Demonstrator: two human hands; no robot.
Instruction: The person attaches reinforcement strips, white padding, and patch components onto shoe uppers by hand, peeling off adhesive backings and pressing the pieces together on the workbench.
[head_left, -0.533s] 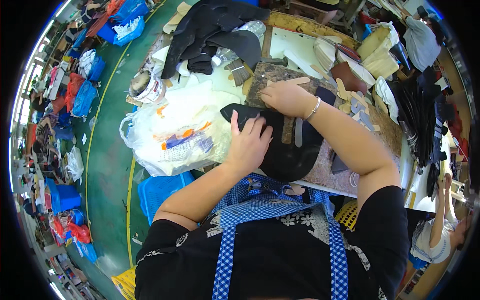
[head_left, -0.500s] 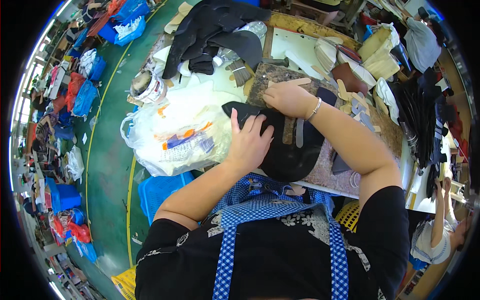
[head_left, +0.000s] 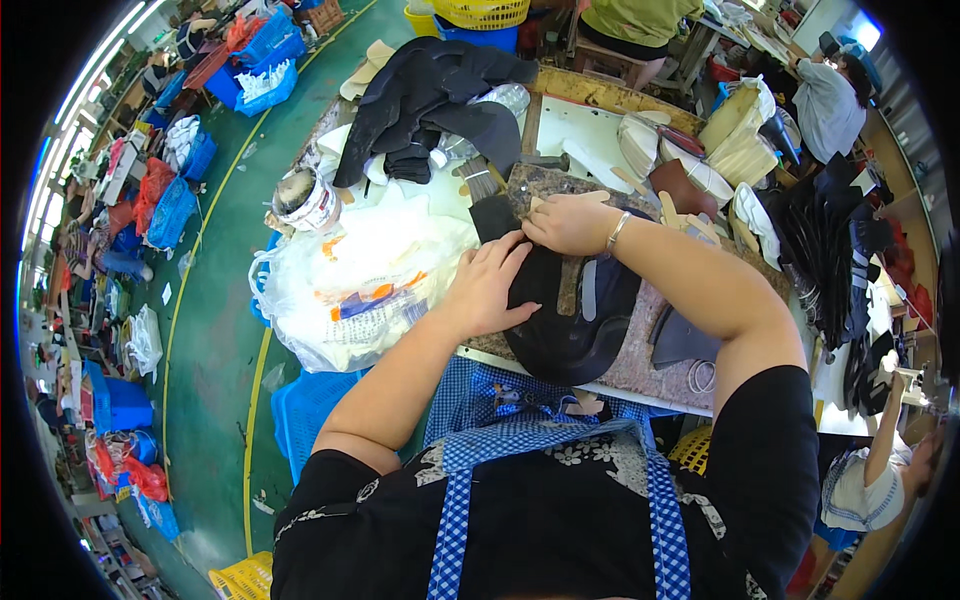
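A U-shaped black shoe upper [head_left: 568,350] lies on the bench before me, its curved end toward my body. My left hand [head_left: 487,287] rests on the upper's left arm, fingers stretched and thumb apart. Close beside its fingertips, my right hand [head_left: 567,225] has its fingers drawn together on the inner edge of that same arm. What exactly the right fingertips pinch is partly hidden. Within the U, a brown stone-like block [head_left: 568,285] and a grey strip [head_left: 589,290] show. Light wooden sticks lie by the right hand.
A clear plastic bag [head_left: 365,300] of white pieces fills the left of the bench. Black cut pieces [head_left: 400,100] and a glue-stained tub [head_left: 303,200] stand behind it. Uppers and more pieces pile at right. A blue basket [head_left: 305,405] is at lower left; other people sit nearby.
The upper's left arm has swung from pointing leftward to pointing away from me. My left hand has turned, its fingers now reaching toward the right hand. The view has shifted slightly.
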